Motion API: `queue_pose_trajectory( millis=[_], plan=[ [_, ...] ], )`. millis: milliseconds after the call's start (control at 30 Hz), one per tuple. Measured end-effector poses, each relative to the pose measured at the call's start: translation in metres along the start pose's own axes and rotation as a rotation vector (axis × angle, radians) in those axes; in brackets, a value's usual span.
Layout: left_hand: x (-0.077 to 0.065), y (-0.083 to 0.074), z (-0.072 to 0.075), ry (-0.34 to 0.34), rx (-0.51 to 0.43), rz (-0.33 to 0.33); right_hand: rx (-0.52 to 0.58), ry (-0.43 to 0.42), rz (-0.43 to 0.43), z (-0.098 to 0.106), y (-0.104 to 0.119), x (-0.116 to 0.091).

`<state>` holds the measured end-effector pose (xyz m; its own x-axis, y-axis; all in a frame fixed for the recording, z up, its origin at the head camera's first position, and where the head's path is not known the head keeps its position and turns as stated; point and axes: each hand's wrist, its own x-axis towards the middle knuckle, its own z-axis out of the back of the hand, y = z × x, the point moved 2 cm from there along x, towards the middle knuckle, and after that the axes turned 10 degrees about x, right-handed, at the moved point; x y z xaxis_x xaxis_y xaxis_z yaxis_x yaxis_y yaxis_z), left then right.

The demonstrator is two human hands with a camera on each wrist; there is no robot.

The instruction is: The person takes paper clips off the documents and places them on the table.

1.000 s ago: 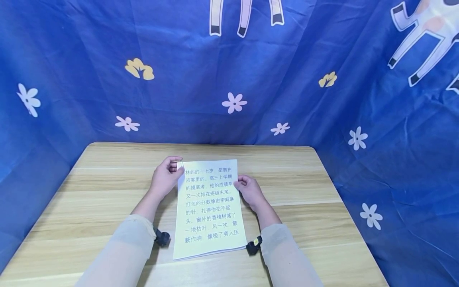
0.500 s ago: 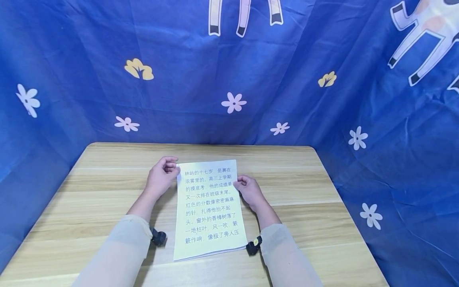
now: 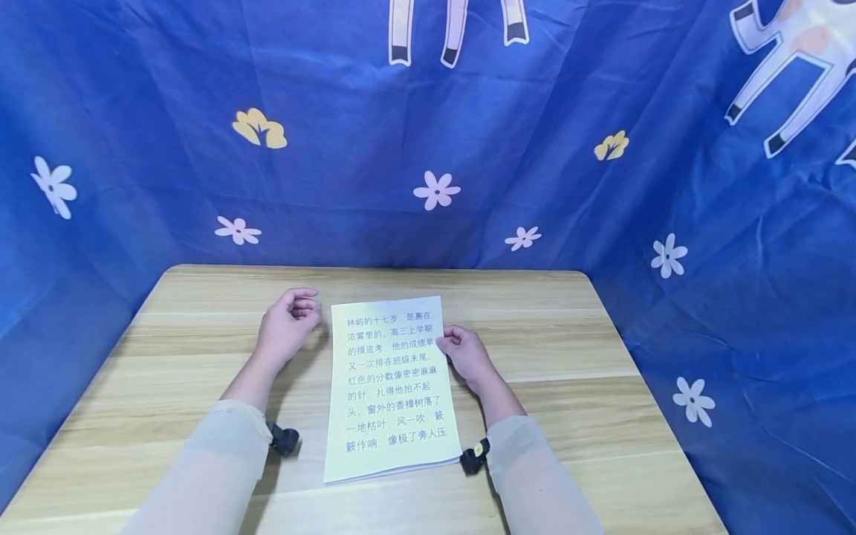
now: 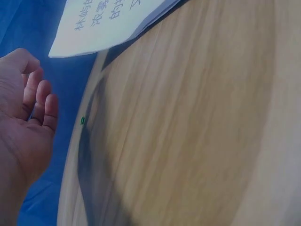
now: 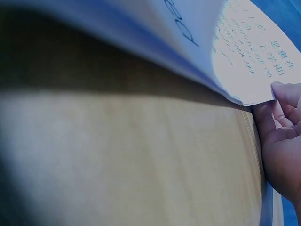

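Observation:
A stack of white sheets printed with large Chinese characters lies in the middle of the wooden table. My left hand hovers just off its upper left corner, apart from the paper. The fingers of that hand are bent, with the thumb near them, and no paper clip shows at the tips or on the corner. At the upper right edge my right hand pinches the stack between thumb and fingers. The right wrist view has this pinch on the sheets, which curve up from the tabletop.
The light wooden table reaches back to a blue curtain with flower and animal prints. Another curtain side stands close on the right. A tiny green speck shows near the table edge in the left wrist view.
My left hand has drawn away leftward from the stack's corner, where it touched a small paper clip a second ago. That clip no longer shows on the corner. The right hand stays in place.

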<state>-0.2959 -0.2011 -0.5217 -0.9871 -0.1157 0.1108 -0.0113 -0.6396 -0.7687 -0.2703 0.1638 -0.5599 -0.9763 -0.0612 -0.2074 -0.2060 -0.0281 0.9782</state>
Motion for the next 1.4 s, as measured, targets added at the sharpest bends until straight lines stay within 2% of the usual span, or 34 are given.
queue_pose_trajectory(
  millis=[333, 467, 633, 800, 1000, 1400],
  plan=[
    [0.005, 0.009, 0.015, -0.04, 0.012, -0.021, 0.003, -0.001, -0.002, 0.0, 0.0, 0.0],
    [0.009, 0.015, 0.019, -0.016, 0.07, -0.018, 0.003, -0.001, -0.004, 0.0, -0.001, 0.001],
    [0.014, 0.021, 0.021, 0.04, 0.177, -0.061, -0.005, 0.0, 0.0, 0.0, -0.003, 0.003],
    [0.017, 0.026, 0.017, 0.1, 0.204, -0.091, -0.009, -0.003, 0.003, 0.001, -0.002, 0.004],
    [0.02, 0.027, 0.009, 0.163, 0.227, -0.098, 0.0, -0.003, 0.012, 0.0, -0.001, 0.002],
    [0.027, 0.028, 0.0, 0.2, 0.295, -0.128, 0.002, -0.006, 0.021, 0.0, -0.002, 0.003]
  ],
)
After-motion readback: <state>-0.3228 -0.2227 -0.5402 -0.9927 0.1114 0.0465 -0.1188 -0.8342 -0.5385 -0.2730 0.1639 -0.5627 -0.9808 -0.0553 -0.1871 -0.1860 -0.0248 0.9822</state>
